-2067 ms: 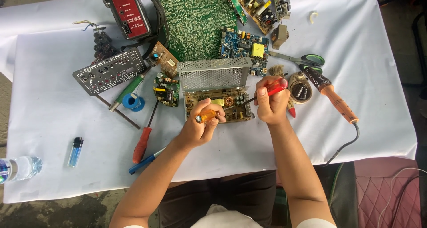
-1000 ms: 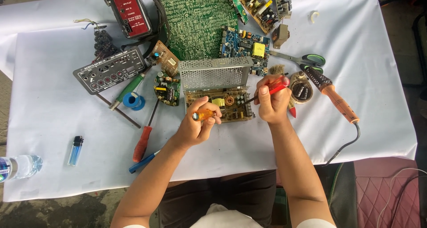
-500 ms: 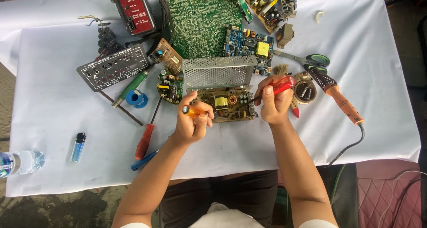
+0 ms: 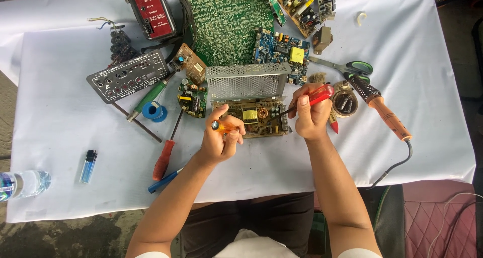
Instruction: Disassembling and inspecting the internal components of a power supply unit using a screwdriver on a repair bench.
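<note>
My right hand [image 4: 311, 118] grips a red-handled screwdriver [image 4: 318, 94], its shaft angled down-left onto a brown power-supply circuit board [image 4: 251, 116] that lies in front of a perforated metal cover [image 4: 247, 80]. My left hand [image 4: 220, 140] holds a small orange-handled tool [image 4: 222, 126] at the board's left front corner, tip end pointing left.
A large green circuit board [image 4: 226, 19], a blue board [image 4: 279, 46], a red device [image 4: 150, 10] and a black panel [image 4: 128, 76] lie behind. Scissors [image 4: 347, 67] and an orange soldering iron [image 4: 387, 114] are at right; a red screwdriver [image 4: 166, 155], blue lighter [image 4: 88, 166] and bottle [image 4: 22, 183] at left.
My left hand has drawn back from the board toward me with the orange tool. The right hand and red screwdriver stay on the board. The camera view shifted slightly.
</note>
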